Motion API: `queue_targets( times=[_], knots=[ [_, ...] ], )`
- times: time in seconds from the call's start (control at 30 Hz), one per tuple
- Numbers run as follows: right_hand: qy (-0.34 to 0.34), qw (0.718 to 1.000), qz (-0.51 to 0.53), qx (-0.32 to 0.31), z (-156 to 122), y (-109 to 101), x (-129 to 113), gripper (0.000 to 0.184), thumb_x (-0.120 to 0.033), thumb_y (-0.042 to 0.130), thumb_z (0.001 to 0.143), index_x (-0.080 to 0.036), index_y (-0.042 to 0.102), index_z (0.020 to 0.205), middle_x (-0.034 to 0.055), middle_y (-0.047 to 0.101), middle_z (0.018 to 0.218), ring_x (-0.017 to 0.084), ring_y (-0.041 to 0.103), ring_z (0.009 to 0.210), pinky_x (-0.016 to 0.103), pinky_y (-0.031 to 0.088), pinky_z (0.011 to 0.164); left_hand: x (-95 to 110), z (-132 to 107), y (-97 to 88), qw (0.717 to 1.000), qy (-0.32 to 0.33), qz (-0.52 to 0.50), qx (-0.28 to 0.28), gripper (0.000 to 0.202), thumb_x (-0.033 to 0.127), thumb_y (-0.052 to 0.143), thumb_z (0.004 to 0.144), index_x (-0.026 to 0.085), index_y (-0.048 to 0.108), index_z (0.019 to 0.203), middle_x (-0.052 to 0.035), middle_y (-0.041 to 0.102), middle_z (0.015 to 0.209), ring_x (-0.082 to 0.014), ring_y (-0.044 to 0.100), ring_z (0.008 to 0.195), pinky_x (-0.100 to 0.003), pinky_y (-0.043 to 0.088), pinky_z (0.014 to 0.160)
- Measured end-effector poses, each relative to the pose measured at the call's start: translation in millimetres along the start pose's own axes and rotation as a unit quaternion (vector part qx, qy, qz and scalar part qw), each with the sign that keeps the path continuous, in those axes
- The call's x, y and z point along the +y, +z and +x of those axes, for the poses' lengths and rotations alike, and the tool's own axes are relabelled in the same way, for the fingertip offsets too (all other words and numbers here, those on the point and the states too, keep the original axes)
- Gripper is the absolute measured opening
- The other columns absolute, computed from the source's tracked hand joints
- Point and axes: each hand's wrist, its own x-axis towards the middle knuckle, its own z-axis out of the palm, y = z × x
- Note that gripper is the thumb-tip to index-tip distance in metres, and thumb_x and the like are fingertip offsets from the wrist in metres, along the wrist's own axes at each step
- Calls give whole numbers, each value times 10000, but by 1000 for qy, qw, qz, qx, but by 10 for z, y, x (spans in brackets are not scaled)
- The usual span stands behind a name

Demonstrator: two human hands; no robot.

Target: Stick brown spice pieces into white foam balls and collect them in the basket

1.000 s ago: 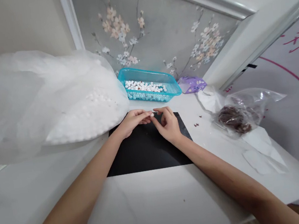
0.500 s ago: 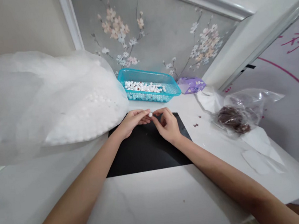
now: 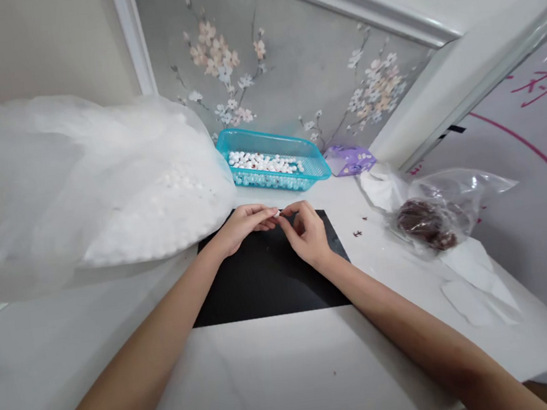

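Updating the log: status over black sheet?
Left hand holding small white piece, partly hidden. Right hand at it. Black sheet below; teal basket beyond, not blocking.

- Basket [image 3: 278,142]: was translucent turquoise plastic, glossy along the rim, perforated at the base.
- White beads [image 3: 262,161] inside it: looked smooth and slightly shiny; material could not be told.
- Large sack [image 3: 98,174]: was thin, cloudy plastic film, crumpled, bumpy over its contents.
- Black sheet [image 3: 272,272]: appeared smooth and mostly matt.
- Tabletop [image 3: 276,379]: looked like polished marble, faintly veined, softly reflective.
- Purple packet [image 3: 349,158]: appeared to be wrinkled, shiny plastic film.
- Transparent bag [image 3: 477,181]: was creased plastic with bright highlights.
- Floral panel [image 3: 305,59]: read as smooth, low-sheen.
- Moulding [image 3: 363,5]: was smooth, satin white.
- Whiteboard [image 3: 518,193]: showed a smooth, lightly glossy face.
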Motion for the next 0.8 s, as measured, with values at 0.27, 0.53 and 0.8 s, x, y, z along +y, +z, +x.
queue_targets(
  times=[0.27,0.53,0.8],
  knots=[
    [9,995,-71,62,265,-201,184,144,-323,502,854,-187,547,874,18,544,852,66,372,462,251,364,522,16,1,-10,999,-12,-28,24,395,516,623,712,135,712,763,-76,694,745,-140,609,707,-278,446,733],
    [10,983,-177,53,1136,-139,288,194,-235,576,760,-133,616,921,67,558,811,172,521,753,280,391,676,3,-6,-14,999,-8,-39,32,422,524,580,739,123,710,752,-92,698,738,-138,614,677,-260,450,705],
    [-136,933,-159,-292,1216,521,-555,243,-236,463,838,-186,647,989,20,649,791,139,555,703,237,365,639,-46,-6,9,995,22,-81,53,214,342,629,720,135,672,690,-66,677,671,-140,606,640,-261,452,661]
  ],
)
